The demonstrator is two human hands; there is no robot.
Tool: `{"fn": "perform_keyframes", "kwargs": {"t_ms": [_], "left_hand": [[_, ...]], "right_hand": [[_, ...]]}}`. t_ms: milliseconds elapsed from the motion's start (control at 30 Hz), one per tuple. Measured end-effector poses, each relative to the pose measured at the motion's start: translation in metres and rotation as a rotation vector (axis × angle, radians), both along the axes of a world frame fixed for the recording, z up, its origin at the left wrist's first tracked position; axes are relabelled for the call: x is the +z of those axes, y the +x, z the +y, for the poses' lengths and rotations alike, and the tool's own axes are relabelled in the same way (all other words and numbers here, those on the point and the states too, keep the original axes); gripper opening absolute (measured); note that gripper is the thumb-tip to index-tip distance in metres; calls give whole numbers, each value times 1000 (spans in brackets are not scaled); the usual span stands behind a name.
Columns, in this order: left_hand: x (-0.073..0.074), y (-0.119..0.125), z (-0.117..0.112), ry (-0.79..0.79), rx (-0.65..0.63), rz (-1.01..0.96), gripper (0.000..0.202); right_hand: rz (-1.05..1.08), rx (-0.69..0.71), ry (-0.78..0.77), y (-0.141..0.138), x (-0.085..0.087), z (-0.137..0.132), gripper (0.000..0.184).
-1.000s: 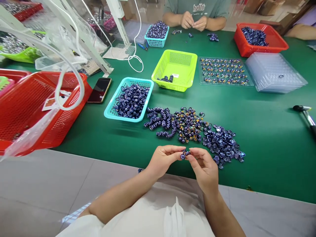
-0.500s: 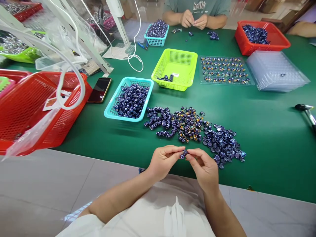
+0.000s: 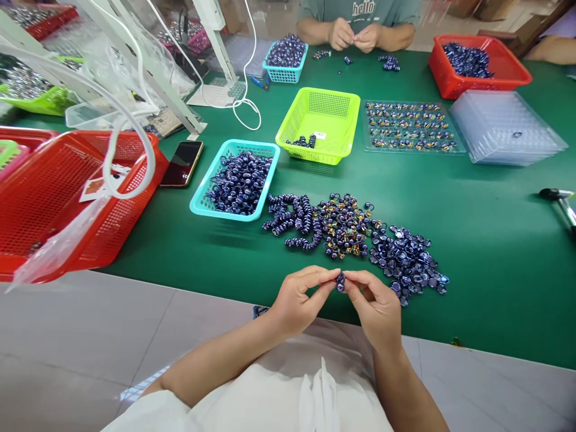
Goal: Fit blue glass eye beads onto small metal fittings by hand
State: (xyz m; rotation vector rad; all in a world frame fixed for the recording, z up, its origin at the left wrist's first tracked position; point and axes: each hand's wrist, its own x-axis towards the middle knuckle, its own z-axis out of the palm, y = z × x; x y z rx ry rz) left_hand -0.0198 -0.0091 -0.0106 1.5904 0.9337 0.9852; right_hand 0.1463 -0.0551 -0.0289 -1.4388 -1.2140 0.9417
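Note:
A small shiny dark purple ring [image 3: 341, 282] is pinched between my two hands, above the table's near edge. My left hand [image 3: 302, 299] grips its left side with thumb and forefinger. On the other side, my right hand [image 3: 372, 306] pinches it the same way; which part each hand holds is too small to tell. Just beyond the fingers lies a heap of dark rings with orange-gold parts [image 3: 344, 228]. Rows of stacked dark rings [image 3: 292, 216] are left of that heap. Close to my right hand spreads a pile of flat dark caps [image 3: 407, 264].
A blue basket of dark rings [image 3: 265, 192] and a lime green basket [image 3: 348, 132] stand beyond the piles. Farther right are a filled clear tray [image 3: 414, 148], stacked clear trays [image 3: 504, 126] and a hammer-like tool [image 3: 560, 201]. A phone [image 3: 182, 163] lies left. A co-worker's hands [image 3: 353, 36] work opposite.
The ring has turned from slanted to more upright between my fingers. Both hands have shifted very slightly to the right.

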Motion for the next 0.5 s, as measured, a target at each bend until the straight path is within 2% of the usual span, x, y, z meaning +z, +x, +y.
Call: {"fn": "perform_keyframes", "kwargs": {"t_ms": [167,333,433,500], "left_hand": [[0,0,1,28,14,-2,19],[-2,-1,2,117,-13,-61,19],[-4,-3,2,184,-29,-69,20],[-5,-4,2,176,-35,-57,20]], "right_hand": [[36,39,-65,2,3,0,16],[214,157,-68,-1,6,0,12],[276,156,-80,-5,5,1,11],[281,152,-92,-5,5,1,10]]}}
